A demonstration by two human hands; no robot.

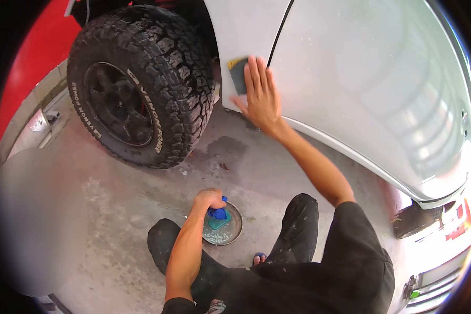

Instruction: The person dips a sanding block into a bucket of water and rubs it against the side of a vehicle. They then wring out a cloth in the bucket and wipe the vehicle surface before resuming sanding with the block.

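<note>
My right hand [262, 97] lies flat on a dark grey sheet of sandpaper [238, 77] with a yellow corner, pressing it against the light-coloured car body panel [240, 31] beside the door seam. Its fingers are stretched out and the thumb points left, off the sheet. Low down, my left hand [210, 198] is closed around a blue cloth [218, 213], over a round metal pan [240, 229]. Inside the pan, a flat teal piece [220, 222] sits in what looks like water, partly covered by the blue cloth.
A large black tyre [193, 99] with white lettering stands left of the panel. The car door [361, 68] stretches to the right, above a second wheel [417, 222]. Damp patches mark the concrete floor [115, 204]. My bent knees flank the pan. A blurred grey shape [36, 220] covers the lower left.
</note>
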